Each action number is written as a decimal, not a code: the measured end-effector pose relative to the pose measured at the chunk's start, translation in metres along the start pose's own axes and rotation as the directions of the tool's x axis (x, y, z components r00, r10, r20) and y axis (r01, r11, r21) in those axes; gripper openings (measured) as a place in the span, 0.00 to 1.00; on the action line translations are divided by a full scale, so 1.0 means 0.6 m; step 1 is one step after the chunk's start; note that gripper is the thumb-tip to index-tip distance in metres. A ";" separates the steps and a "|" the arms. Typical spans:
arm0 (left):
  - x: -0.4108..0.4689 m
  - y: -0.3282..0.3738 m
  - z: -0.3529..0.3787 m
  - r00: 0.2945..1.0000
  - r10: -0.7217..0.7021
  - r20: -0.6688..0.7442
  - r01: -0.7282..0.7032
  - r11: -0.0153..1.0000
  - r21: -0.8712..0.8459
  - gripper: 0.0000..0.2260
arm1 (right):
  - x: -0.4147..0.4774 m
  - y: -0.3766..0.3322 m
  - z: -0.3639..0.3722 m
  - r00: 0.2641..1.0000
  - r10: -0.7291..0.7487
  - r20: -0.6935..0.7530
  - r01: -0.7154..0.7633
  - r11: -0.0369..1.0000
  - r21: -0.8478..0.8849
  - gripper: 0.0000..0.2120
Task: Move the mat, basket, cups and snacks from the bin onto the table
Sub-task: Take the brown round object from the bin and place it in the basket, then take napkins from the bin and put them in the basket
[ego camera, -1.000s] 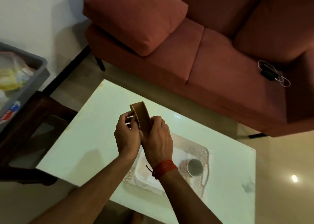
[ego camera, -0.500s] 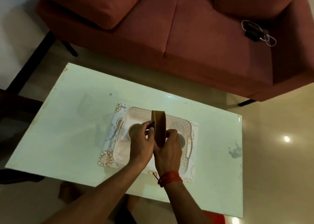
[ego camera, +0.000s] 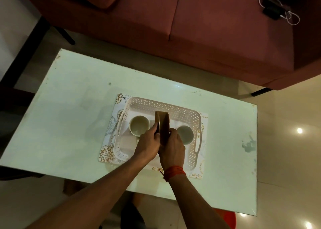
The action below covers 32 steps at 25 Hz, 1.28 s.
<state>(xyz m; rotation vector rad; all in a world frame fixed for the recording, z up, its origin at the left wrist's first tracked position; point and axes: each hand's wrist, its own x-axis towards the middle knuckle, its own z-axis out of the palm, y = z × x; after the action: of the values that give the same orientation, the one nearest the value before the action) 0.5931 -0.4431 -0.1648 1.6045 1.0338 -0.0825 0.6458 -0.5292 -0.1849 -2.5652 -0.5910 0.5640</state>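
A patterned mat [ego camera: 108, 147] lies on the pale glass table [ego camera: 69, 107]. On it stands a white lattice basket [ego camera: 173, 107] with two pale cups, one at the left [ego camera: 139, 127] and one at the right [ego camera: 185, 133]. Between the cups, over the basket's middle, I hold a brown flat packet [ego camera: 163, 124] on edge. My left hand [ego camera: 147, 144] pinches its left side and my right hand [ego camera: 172, 146], with a red thread on the wrist, grips its right side. The packet's lower part is hidden by my hands.
A red sofa [ego camera: 217, 29] runs along the far side of the table, with a black charger and white cable [ego camera: 278, 11] on its seat. Dark furniture [ego camera: 10, 107] stands at the left. A red object [ego camera: 225, 218] shows under the table's near right corner.
The view has swung from the grey bin at the left to the table. Both hands have carried the brown packet down over the basket, between the two cups.
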 end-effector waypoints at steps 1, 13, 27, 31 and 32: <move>0.003 -0.004 0.001 1.000 -0.008 0.018 0.008 1.000 0.008 0.25 | 0.000 0.001 0.004 1.000 -0.008 0.015 0.008 0.999 -0.031 0.20; -0.015 -0.003 0.007 1.000 0.009 0.009 -0.009 1.000 -0.017 0.26 | 0.000 -0.010 0.003 0.999 0.006 0.047 0.003 0.984 -0.177 0.24; -0.065 0.029 -0.250 0.892 0.037 -0.450 -0.163 0.956 -0.245 0.17 | -0.016 -0.281 -0.005 0.957 -0.290 -0.010 0.280 0.932 -0.231 0.27; -0.122 -0.019 -0.433 0.801 -0.028 -0.598 -0.164 0.951 -0.263 0.16 | -0.068 -0.462 0.053 0.892 -0.452 0.035 0.450 0.874 -0.181 0.24; -0.141 -0.034 -0.489 0.765 -0.047 -0.642 -0.166 0.949 -0.268 0.16 | -0.086 -0.517 0.070 0.867 -0.497 0.047 0.497 0.852 -0.162 0.23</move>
<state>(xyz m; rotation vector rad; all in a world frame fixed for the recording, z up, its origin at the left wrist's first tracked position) 0.3931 -0.2507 -0.0364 1.3852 1.4308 0.7011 0.4880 -0.2900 -0.0491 -2.4116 -1.3044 0.3447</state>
